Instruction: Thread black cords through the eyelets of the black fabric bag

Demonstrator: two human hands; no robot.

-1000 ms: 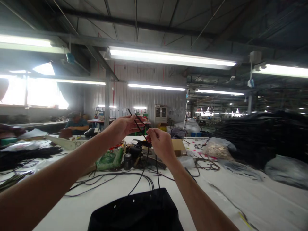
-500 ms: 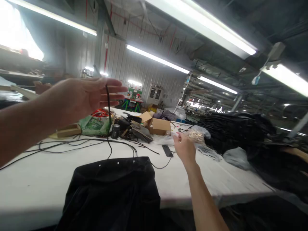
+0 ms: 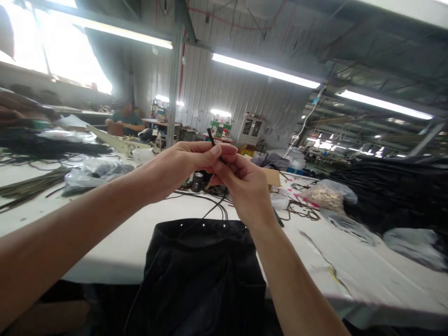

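My left hand point(image 3: 199, 158) and my right hand point(image 3: 245, 179) meet in mid-air above the table, fingers pinched together on a thin black cord point(image 3: 211, 136). One end of the cord sticks up above the fingertips; lower down, black cord hangs toward the table behind my hands. Just below lies a black fabric bag point(image 3: 206, 270), draped over the table's front edge, with a row of small holes along its top band. The fingers partly hide where the cord is gripped.
The white table point(image 3: 115, 242) holds clear plastic bags point(image 3: 98, 172), a bundle of cords point(image 3: 31, 189) at left and a bag of beige pieces point(image 3: 325, 198) at right. Dark fabric point(image 3: 392, 191) is piled at far right. A person point(image 3: 126, 119) sits in the background.
My left hand has come in from the upper left and closed on the cord. My right hand has risen from the table to meet it. The view has turned left.
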